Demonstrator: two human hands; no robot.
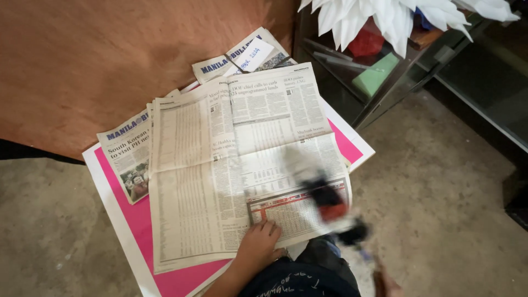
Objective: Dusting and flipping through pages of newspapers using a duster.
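One hand (258, 245), left, flat on open newspaper (231, 165) over pink board (132, 231), grip open. Right hand (385, 283) blurred, grip unclear, beside dark blurred object (330, 203). Best keep paper pinned flat.

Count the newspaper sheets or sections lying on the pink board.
3 visible: a large open spread on top under the left hand, one folded front page poking out left, another at the top. More may be hidden underneath.
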